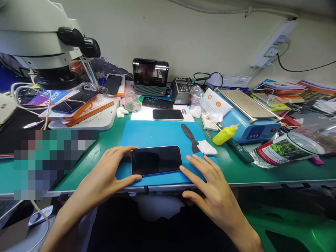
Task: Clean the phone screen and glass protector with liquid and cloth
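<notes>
A smartphone with a dark screen lies face up, lengthwise, on a blue mat. My left hand is closed around its left end, thumb along the near edge and fingers at the far edge. At the other end, my right hand has its fingers spread and holds nothing; the index fingertip is at the phone's near right corner. Beyond that hand, a scraper with a dark handle rests on the mat, a crumpled white tissue beside its blade.
Behind the mat lie another phone and a glass jar. A yellow bottle, a blue heating machine and a large clear plastic container stand at right. A microscope overhangs stacked boxes at left.
</notes>
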Available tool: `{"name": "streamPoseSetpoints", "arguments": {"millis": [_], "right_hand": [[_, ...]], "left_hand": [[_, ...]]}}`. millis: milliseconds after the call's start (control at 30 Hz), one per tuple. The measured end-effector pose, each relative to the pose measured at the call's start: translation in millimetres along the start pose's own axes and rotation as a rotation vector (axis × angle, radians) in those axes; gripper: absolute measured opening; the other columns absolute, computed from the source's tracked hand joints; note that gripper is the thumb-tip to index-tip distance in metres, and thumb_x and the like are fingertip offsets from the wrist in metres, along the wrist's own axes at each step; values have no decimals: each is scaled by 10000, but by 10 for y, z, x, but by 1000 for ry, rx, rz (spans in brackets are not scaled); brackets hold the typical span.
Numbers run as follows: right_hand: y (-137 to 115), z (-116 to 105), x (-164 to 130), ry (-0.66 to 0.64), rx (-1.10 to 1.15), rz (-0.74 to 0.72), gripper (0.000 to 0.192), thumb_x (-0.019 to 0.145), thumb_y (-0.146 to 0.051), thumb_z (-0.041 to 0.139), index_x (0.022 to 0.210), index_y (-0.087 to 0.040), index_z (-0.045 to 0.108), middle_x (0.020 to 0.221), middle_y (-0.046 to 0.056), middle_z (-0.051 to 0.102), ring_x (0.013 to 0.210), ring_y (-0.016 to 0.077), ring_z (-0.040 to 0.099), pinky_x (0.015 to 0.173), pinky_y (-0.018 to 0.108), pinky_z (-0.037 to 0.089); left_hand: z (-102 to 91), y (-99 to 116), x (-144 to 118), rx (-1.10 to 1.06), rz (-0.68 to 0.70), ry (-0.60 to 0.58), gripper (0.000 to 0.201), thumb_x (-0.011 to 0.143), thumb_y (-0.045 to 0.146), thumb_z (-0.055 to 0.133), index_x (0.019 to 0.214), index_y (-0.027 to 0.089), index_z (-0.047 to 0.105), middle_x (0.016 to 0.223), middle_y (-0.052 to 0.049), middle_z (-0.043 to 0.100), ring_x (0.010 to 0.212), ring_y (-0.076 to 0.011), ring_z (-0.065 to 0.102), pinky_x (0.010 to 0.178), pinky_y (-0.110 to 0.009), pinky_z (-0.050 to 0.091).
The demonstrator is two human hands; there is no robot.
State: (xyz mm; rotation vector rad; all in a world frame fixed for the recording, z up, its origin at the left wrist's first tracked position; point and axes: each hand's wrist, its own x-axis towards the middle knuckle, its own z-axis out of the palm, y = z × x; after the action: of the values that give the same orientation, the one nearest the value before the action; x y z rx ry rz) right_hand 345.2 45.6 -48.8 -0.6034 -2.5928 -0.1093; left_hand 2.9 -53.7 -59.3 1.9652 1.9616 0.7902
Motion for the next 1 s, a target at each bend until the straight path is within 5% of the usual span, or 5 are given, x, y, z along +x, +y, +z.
{"name": "streamPoseSetpoints", "arguments": {"millis": [467,800,1000], "right_hand": [[-53,230,-213,80,-66,36,514,1102,-393,590,1546,-135,556,1516,154,655,1504,266,519,1238,488,430],[-277,111,-29,-34,22,183,713,1077,-673,435,1638,-233,468,1610,110,572,1494,322,496,1245,554,388],[-316,124,114,-25,68,239,683,1080,-676,401,1606,-257,521,1645,129,506,1501,320,485,1244,567,416]], "left_hand": [[-3,-28,-11,6,-34,0,698,944,644,720,1519,360,445,1410,-55,631,1293,-328,622,1080,-508,532],[-30,5,42,80,62,-14,595,983,586,694,1493,371,476,1595,-55,460,1500,-348,436,1225,-570,419],[-44,23,56,97,78,-28,573,986,563,701,1473,341,496,1578,-71,500,1494,-353,445,1223,-582,426]]}}
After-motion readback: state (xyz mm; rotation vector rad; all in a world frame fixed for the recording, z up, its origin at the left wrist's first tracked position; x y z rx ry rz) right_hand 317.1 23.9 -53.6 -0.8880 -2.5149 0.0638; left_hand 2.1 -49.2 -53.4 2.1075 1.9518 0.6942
